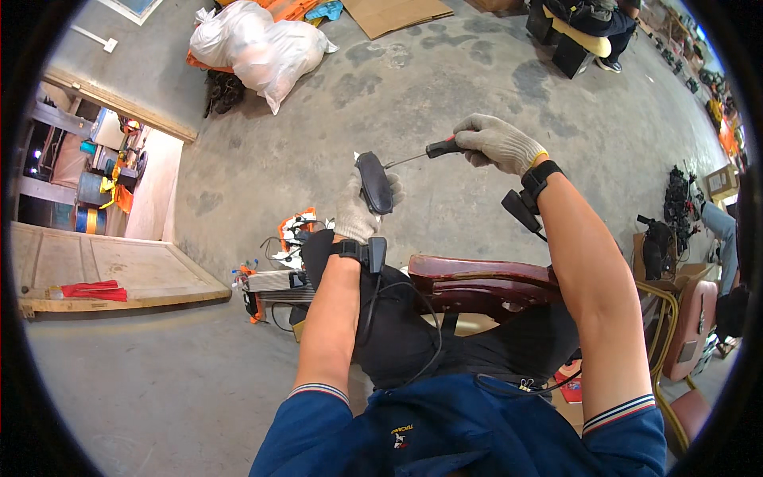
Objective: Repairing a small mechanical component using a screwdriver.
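Observation:
My left hand (355,213), in a pale knit glove, is closed around a black oblong casing (374,183) held above the floor. Its exact kind I cannot make out. Light-coloured bits stick out at the casing's upper and lower ends. My right hand (502,145), gloved the same way, grips a screwdriver (442,149) by its black and red handle. The thin metal shaft points left, and its tip meets or nearly meets the casing's right edge. Black devices with straps sit on both my wrists.
A dark red wooden chair part (477,278) lies near my legs. White sacks (258,44) and flat cardboard (393,14) rest on the grey floor ahead. An open wooden door (111,258) stands left. At the right are another chair (687,330), black gear and people.

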Available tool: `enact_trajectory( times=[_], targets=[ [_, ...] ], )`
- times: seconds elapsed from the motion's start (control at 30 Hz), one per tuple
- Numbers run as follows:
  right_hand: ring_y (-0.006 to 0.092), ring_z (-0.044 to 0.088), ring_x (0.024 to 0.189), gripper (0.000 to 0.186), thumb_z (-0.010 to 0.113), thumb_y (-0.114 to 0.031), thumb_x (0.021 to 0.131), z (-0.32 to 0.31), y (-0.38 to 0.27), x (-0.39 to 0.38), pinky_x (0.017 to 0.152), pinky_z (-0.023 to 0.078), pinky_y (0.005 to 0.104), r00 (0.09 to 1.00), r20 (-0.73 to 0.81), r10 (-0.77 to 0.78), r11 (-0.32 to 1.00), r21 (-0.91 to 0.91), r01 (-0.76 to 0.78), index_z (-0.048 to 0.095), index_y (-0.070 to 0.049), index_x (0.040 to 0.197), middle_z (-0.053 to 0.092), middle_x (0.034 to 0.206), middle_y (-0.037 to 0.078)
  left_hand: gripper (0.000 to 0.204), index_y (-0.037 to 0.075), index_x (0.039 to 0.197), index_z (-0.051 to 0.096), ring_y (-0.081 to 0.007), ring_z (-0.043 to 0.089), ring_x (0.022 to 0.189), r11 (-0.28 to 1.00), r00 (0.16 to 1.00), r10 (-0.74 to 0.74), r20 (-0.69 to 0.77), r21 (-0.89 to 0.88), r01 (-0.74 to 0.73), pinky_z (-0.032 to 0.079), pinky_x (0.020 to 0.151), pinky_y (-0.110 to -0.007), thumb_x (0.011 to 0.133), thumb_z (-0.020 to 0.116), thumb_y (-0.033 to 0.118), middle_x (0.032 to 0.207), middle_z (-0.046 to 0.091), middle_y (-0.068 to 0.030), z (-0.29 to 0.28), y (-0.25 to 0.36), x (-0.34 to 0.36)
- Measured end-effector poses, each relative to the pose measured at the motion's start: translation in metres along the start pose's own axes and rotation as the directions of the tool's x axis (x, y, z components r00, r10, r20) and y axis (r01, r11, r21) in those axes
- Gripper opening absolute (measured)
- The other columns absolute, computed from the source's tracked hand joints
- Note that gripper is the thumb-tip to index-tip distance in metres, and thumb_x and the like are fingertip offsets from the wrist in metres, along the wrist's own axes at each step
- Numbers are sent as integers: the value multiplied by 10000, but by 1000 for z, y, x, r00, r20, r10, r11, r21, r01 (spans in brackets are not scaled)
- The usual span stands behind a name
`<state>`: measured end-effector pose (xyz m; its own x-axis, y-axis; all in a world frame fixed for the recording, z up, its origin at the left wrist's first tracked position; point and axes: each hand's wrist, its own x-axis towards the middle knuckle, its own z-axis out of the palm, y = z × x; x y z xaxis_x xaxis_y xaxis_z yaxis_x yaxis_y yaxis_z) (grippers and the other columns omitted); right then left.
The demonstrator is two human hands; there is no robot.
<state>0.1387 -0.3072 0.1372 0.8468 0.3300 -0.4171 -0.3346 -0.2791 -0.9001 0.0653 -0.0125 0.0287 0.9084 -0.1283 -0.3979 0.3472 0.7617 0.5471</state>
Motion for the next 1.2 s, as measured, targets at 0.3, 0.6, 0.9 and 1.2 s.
enact_trajectory(
  times=[0.3, 0.6, 0.9, 1.2],
  targets=[
    [115, 543, 604, 299, 609, -202, 915, 2, -2, -1, 546, 470, 268, 1000, 11, 1, 1000, 7, -1, 600, 42, 1089, 569, 761, 45, 567, -17, 1279, 529, -394, 706, 940, 997, 999, 47, -21, 66, -45, 609, 836, -540, 1064, 384, 488, 1090, 668, -254, 1, -1, -1],
    [116, 524, 576, 291, 583, -200, 917, 3, -2, -2, 515, 437, 274, 1000, 15, -6, 1000, -24, 6, 599, 45, 1075, 559, 732, 45, 588, -70, 1379, 451, -480, 631, 1114, 1000, 1000, 16, 26, 18, -16, 524, 977, -632, 1079, 342, 423, 1248, 595, -321, -10, 0, 2],
    [113, 534, 573, 290, 587, -200, 914, 3, -1, -1, 517, 448, 268, 1000, 14, 6, 1000, -17, -6, 606, 44, 1068, 570, 728, 44, 534, -15, 1245, 552, -374, 712, 912, 999, 999, 28, -43, 46, -26, 625, 811, -523, 1063, 410, 467, 1053, 677, -245, 6, 0, -2],
    [91, 567, 650, 280, 597, -225, 949, -1, -5, -3, 590, 500, 239, 999, 37, 39, 997, -67, -37, 609, 19, 1085, 601, 803, 31, 528, -26, 1227, 563, -375, 714, 906, 1000, 999, 16, -50, 20, -15, 630, 803, -515, 1063, 414, 453, 1059, 676, -248, 5, -1, -3]
  ],
)
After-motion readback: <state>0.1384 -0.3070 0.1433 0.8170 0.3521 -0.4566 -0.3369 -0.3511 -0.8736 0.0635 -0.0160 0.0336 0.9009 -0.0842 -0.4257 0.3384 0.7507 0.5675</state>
